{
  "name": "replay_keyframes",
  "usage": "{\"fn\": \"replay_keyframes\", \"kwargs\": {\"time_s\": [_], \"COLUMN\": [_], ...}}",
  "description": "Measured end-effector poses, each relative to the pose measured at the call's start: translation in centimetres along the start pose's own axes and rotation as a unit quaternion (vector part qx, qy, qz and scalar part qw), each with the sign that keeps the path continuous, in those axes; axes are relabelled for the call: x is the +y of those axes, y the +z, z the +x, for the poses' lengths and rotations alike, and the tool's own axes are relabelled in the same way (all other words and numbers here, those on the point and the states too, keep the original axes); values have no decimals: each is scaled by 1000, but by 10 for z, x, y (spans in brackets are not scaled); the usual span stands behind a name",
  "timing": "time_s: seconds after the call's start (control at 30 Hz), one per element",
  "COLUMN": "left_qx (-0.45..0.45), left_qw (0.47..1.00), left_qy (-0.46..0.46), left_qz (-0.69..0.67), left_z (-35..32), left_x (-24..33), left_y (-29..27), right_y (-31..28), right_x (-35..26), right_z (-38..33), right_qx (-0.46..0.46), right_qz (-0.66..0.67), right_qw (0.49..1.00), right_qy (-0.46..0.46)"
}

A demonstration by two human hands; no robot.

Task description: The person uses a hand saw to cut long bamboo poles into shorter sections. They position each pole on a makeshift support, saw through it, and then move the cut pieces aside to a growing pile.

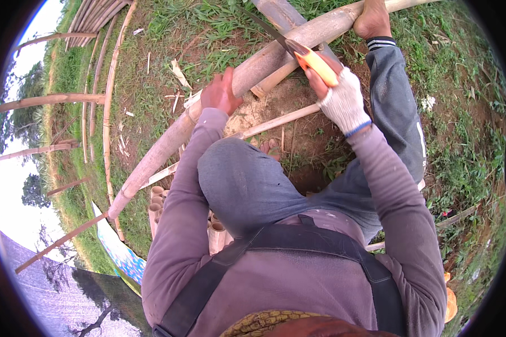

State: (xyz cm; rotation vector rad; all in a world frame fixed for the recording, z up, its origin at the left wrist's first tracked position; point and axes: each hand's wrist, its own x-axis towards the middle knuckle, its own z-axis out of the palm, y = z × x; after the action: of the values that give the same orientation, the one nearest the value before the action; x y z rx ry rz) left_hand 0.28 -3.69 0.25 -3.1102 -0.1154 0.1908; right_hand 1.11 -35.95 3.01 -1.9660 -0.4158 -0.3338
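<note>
This is an outdoor bamboo-working spot on open rural ground, not a built workshop. Grass (466, 146) and bare trampled soil (298, 101) cover the ground, strewn with pale shavings (180, 73). Long bamboo poles (104, 84) lie about, some propped as a rough frame, and a cluster of short cut bamboo sections (158, 202) stands nearby (trees and sky at the far left).

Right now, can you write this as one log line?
left hand: steadies bamboo pole | right hand: gloved, grips orange-handled saw | blade on pole | foot on pole
</note>
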Motion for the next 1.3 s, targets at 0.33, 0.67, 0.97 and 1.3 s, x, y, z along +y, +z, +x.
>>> {"fn": "replay_keyframes", "kwargs": {"time_s": [0.33,0.67,0.97,1.3], "left_qx": [13,26,-19,12], "left_qw": [999,999,999,1000], "left_qy": [11,12,-9,-1], "left_qz": [-31,-17,-30,-8], "left_z": [-7,-5,-7,-2], "left_x": [-13,-8,-2,-10], "left_y": [5,1,0,-3], "right_y": [-102,23,-79,-10], "right_x": [-43,-7,-15,-10], "right_z": [-151,18,-150,-47], "right_qx": [-36,26,-14,47], "right_qz": [82,-4,117,92], "right_qw": [987,1000,984,995], "right_qy": [131,-17,136,2]}}
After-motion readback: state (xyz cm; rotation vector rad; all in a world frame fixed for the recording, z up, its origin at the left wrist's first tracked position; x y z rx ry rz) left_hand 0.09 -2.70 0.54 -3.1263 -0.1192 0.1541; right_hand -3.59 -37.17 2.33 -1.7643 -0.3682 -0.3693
